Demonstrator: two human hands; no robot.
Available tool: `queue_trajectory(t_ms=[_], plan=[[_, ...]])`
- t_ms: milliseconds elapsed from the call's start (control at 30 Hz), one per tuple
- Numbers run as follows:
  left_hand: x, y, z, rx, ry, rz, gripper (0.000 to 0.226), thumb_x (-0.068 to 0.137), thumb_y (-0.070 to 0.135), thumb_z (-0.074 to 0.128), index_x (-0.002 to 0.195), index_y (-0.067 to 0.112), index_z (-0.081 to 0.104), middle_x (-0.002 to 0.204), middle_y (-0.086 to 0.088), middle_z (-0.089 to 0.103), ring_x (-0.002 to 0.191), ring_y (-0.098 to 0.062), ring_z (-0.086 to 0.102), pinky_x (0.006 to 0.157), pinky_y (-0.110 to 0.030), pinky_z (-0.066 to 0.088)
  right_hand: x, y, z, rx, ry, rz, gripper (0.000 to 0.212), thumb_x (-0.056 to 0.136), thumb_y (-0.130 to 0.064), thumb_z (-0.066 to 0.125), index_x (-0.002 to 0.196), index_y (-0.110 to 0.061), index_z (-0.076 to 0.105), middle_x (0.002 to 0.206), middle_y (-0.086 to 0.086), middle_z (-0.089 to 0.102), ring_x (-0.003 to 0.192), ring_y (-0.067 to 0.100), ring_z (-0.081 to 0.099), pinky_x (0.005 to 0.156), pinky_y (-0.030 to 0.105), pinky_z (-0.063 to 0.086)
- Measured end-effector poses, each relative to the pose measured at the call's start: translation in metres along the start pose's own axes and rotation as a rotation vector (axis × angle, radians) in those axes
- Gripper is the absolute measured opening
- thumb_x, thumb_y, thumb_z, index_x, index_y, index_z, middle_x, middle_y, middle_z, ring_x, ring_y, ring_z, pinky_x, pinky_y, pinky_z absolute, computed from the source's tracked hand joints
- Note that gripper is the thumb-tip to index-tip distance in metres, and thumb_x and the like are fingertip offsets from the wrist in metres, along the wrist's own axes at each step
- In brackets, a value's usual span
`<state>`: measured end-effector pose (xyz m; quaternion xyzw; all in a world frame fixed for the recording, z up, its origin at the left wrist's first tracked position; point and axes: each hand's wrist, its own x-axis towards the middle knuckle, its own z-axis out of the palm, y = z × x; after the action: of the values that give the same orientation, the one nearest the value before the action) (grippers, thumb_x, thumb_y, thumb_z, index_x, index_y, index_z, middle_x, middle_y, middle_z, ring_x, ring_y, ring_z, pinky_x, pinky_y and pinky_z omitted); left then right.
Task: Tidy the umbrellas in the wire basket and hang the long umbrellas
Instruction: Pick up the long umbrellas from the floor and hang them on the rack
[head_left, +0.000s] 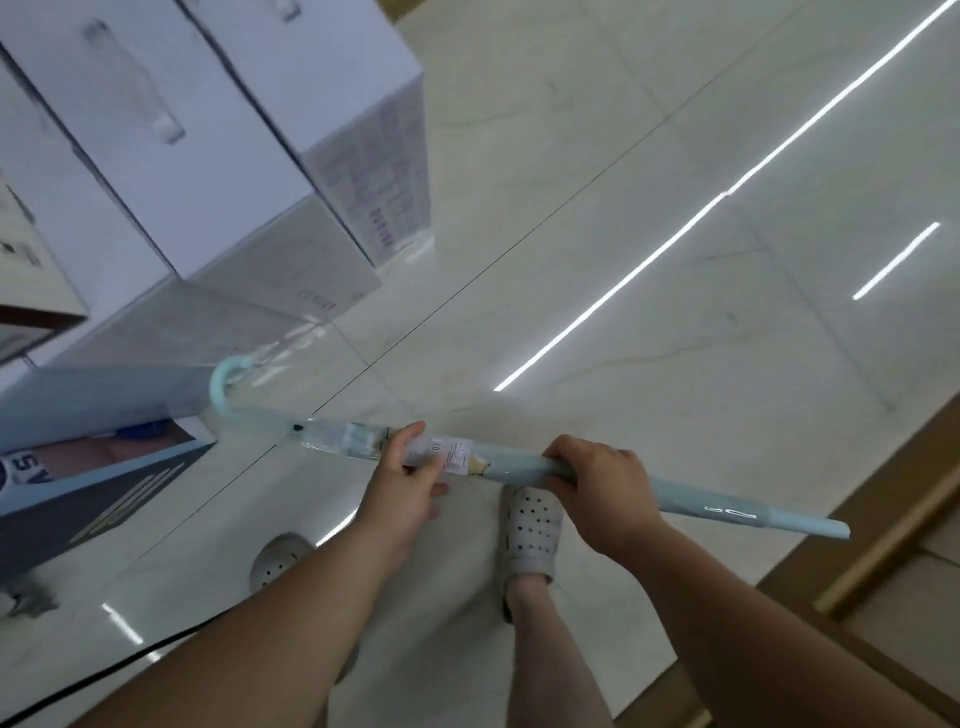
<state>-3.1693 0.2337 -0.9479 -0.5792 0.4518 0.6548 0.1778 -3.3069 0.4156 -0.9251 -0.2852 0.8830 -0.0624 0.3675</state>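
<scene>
A long pale blue umbrella (511, 462) in a clear plastic sleeve lies almost level across the view, above the floor. Its curved handle (224, 382) points left and its tip (831, 527) points right. My left hand (408, 480) grips the shaft near the white label. My right hand (602, 491) is closed around the folded canopy further right. The wire basket is not in view.
Stacked white boxes (218, 156) stand at the upper left, with a blue and dark box (88, 499) below them. The glossy tiled floor (675, 182) stretches to the right. A wooden edge (883, 545) runs along the lower right. My feet in perforated clogs (530, 530) are below the umbrella.
</scene>
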Motion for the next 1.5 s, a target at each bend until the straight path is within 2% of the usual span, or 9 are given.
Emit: queue_trajectory(t_ms=[267,500,633,767,900,1133,1267,1400,1500], plan=[[-0.202,0.112,0.058,0.027,-0.171,0.021,0.042,0.1,0.018,0.061,0.132,0.037,0.042,0.114,0.0,0.062,0.102,-0.03,0.07,0.093,-0.046,0.056,-0.147,0.002,-0.186,0.005,0.157,0.086,0.009,0.088,-0.029,0.069,0.096,-0.028,0.065,0.085,-0.007,0.07,0.079,0.023,0.066,0.07,0.033,0.038],[-0.363,0.215,0.091,-0.072,-0.137,0.176,0.04,0.097,0.015,0.064,0.129,0.028,0.044,0.109,-0.014,0.065,0.09,-0.033,0.068,0.091,-0.045,0.056,-0.259,-0.031,-0.33,0.083,0.39,0.093,0.01,0.087,-0.03,0.069,0.096,-0.029,0.065,0.084,-0.008,0.07,0.082,0.024,0.065,0.076,0.036,0.044],[-0.433,0.268,0.103,-0.156,-0.045,0.334,0.043,0.094,0.015,0.068,0.126,0.028,0.043,0.109,-0.016,0.063,0.085,-0.031,0.067,0.08,-0.037,0.058,-0.295,-0.055,-0.395,0.104,0.559,0.013,0.011,0.088,-0.029,0.068,0.098,-0.027,0.065,0.088,-0.008,0.07,0.085,0.024,0.064,0.081,0.038,0.044],[-0.488,0.312,0.104,-0.237,0.089,0.582,0.045,0.085,0.011,0.072,0.114,0.034,0.046,0.125,-0.017,0.057,0.093,-0.031,0.067,0.071,-0.034,0.062,-0.306,-0.079,-0.447,0.139,0.702,-0.08,0.013,0.087,-0.03,0.067,0.1,-0.029,0.064,0.088,-0.011,0.068,0.086,0.023,0.063,0.076,0.035,0.039],[-0.538,0.347,0.09,-0.307,0.18,0.856,0.046,0.086,0.002,0.068,0.107,0.037,0.047,0.118,-0.008,0.053,0.093,-0.026,0.067,0.071,-0.034,0.062,-0.314,-0.111,-0.488,0.256,0.777,-0.204,0.016,0.086,-0.029,0.071,0.101,-0.029,0.065,0.09,-0.009,0.068,0.087,0.023,0.062,0.078,0.038,0.046],[-0.61,0.375,0.02,-0.39,0.419,1.135,0.047,0.083,0.003,0.075,0.102,0.037,0.048,0.104,-0.002,0.057,0.088,-0.027,0.067,0.072,-0.051,0.063,-0.318,-0.192,-0.525,0.47,0.661,-0.483,0.021,0.088,-0.026,0.071,0.108,-0.029,0.065,0.096,-0.015,0.064,0.09,0.011,0.059,0.077,0.029,0.045],[-0.643,0.368,-0.042,-0.359,0.543,1.192,0.05,0.083,-0.002,0.069,0.102,0.038,0.046,0.111,-0.016,0.058,0.082,-0.029,0.064,0.057,-0.037,0.057,-0.319,-0.244,-0.528,0.549,0.389,-0.656,0.02,0.094,-0.024,0.066,0.105,-0.04,0.065,0.1,-0.017,0.067,0.09,0.003,0.063,0.079,0.027,0.052],[-0.675,0.344,-0.106,-0.308,0.592,1.2,0.055,0.081,-0.005,0.058,0.099,0.045,0.046,0.101,-0.028,0.061,0.066,-0.038,0.06,0.057,-0.065,0.055,-0.335,-0.3,-0.51,0.492,0.21,-0.825,0.046,0.095,-0.023,0.067,0.117,-0.06,0.052,0.096,-0.023,0.062,0.079,-0.007,0.058,0.077,0.011,0.046],[-0.7,0.323,-0.152,-0.342,0.578,1.249,0.057,0.084,-0.015,0.049,0.1,0.04,0.046,0.092,-0.017,0.056,0.058,-0.025,0.06,0.046,-0.042,0.053,-0.354,-0.335,-0.484,0.454,0.072,-0.922,0.06,0.099,-0.022,0.062,0.137,-0.063,0.041,0.096,-0.034,0.063,0.082,-0.007,0.058,0.081,0.011,0.047]])
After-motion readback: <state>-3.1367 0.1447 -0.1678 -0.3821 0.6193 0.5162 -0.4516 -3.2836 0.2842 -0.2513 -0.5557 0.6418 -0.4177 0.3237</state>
